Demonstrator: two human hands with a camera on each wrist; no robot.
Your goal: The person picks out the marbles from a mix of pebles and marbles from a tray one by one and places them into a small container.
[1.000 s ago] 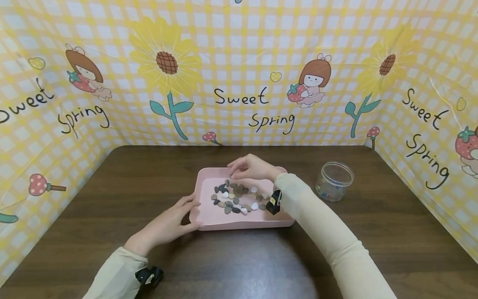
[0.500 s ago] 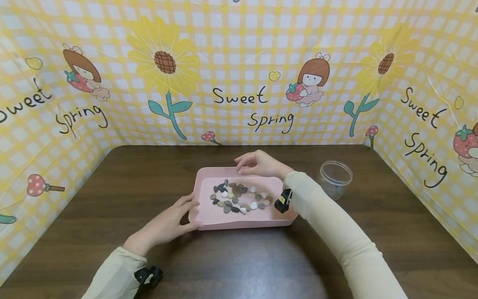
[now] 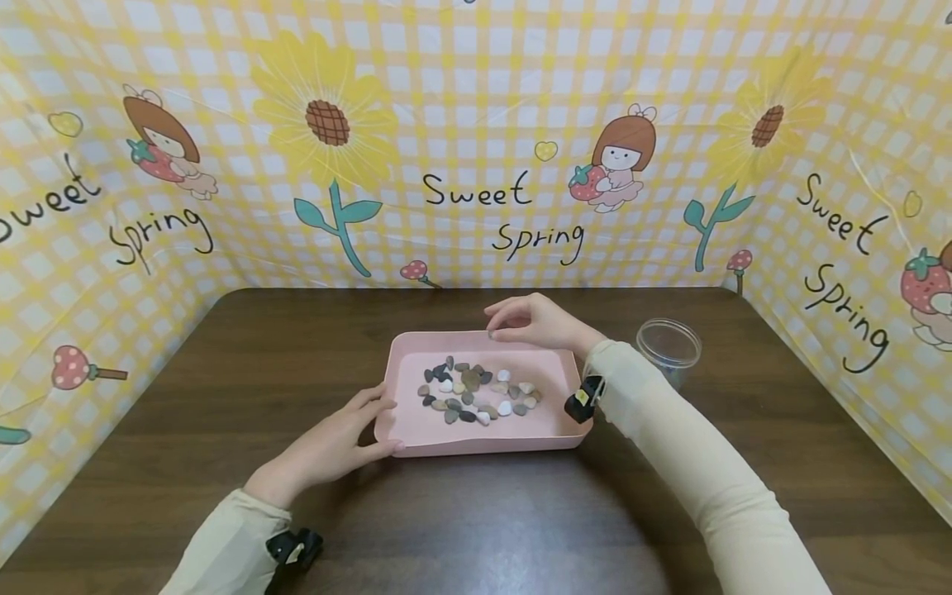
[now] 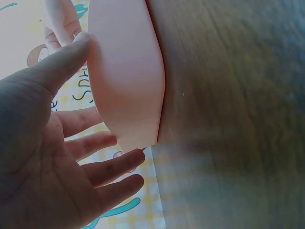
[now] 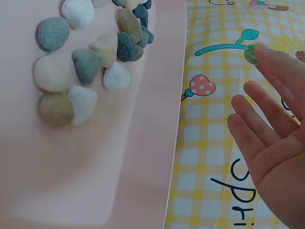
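A pink tray (image 3: 416, 436) stands mid-table with several smooth pebbles (image 3: 468, 395) in it, grey, white and brown, arranged in a fish-like outline. My left hand (image 3: 327, 446) rests against the tray's left end, thumb on the rim and fingers fairly straight along the outside, as the left wrist view also shows. Above the tray's far rim, my right hand (image 3: 546, 321) pinches a small green glass marble (image 5: 251, 55) at its fingertips. Its other fingers are loosely extended. A clear jar (image 3: 669, 340) is to the right, partly hidden by the right sleeve.
The dark wooden table (image 3: 223, 397) is bounded at the back and sides by a yellow-checked cloth (image 3: 476, 107). A black wrist camera (image 3: 583, 400) hangs over the tray's right end.
My right hand has moved right and slightly back, from over the tray's inner far edge to its far rim, with its sleeve now covering more of the jar. The left hand stays put.
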